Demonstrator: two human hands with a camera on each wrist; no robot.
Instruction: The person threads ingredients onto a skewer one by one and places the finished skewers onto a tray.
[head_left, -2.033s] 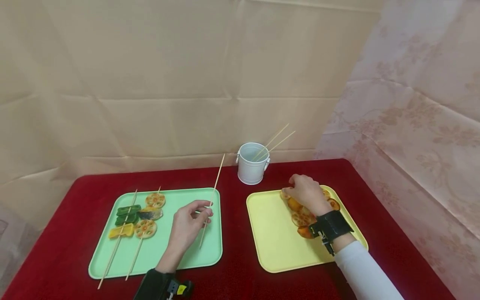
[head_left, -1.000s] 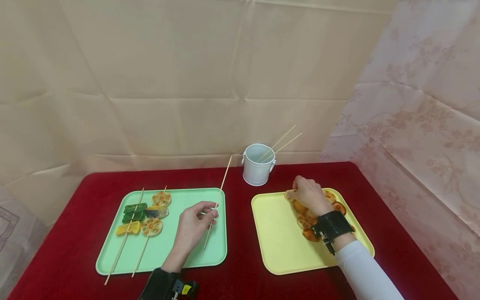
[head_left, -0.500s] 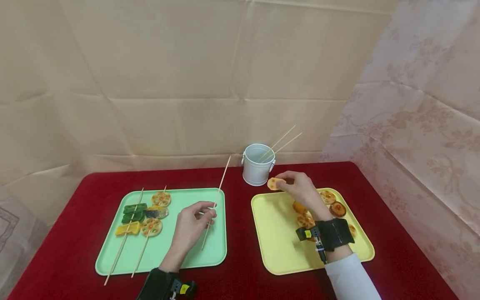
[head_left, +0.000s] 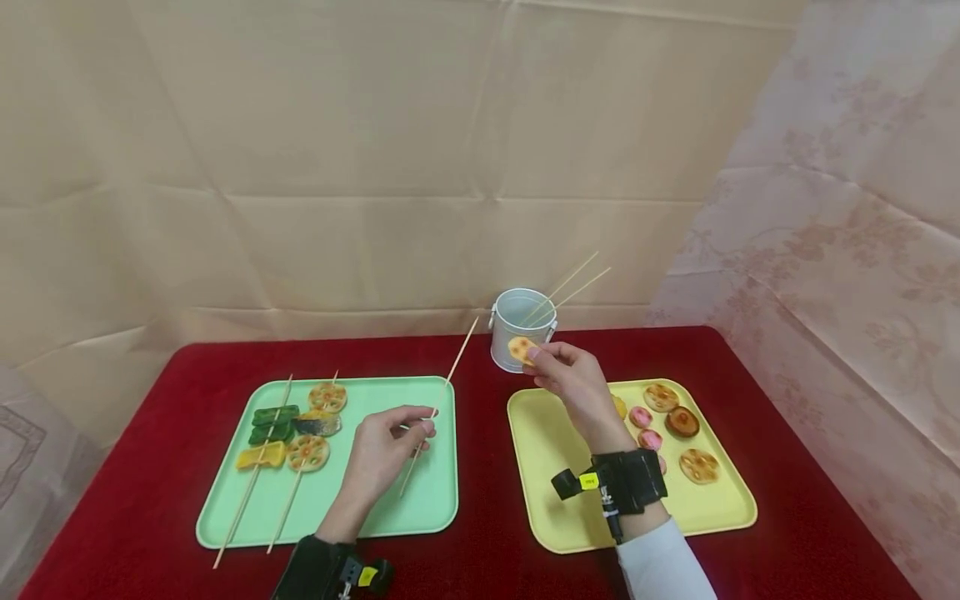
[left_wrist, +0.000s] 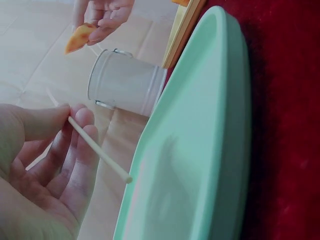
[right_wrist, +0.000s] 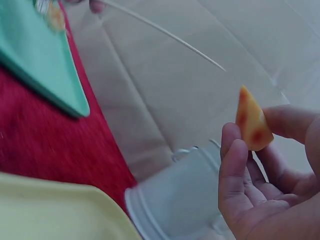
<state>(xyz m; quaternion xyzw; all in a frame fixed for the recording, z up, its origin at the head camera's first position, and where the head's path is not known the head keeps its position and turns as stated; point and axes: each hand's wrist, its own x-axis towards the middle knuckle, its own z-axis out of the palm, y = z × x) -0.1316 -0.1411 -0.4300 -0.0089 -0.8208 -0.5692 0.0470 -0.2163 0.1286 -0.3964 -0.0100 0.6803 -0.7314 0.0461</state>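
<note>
Shifted leftward since the earlier head view, one yellow slice [head_left: 520, 350] is now seen against the white bucket [left_wrist: 127, 82], just right of the frame's centre. It is pinched between right hand [head_left: 576, 385] thumb and fingers; its narrow tip is pointed upward in the right wrist view. Below centre, a skewer [left_wrist: 100, 151] is pinched by the left hand [head_left: 384, 452], its long axis slanted toward the upper right.

Yellow piece [head_left: 619, 407] partly behind right hand [head_left: 576, 387]; right-wrist view crops bucket [right_wrist: 175, 200]
</note>
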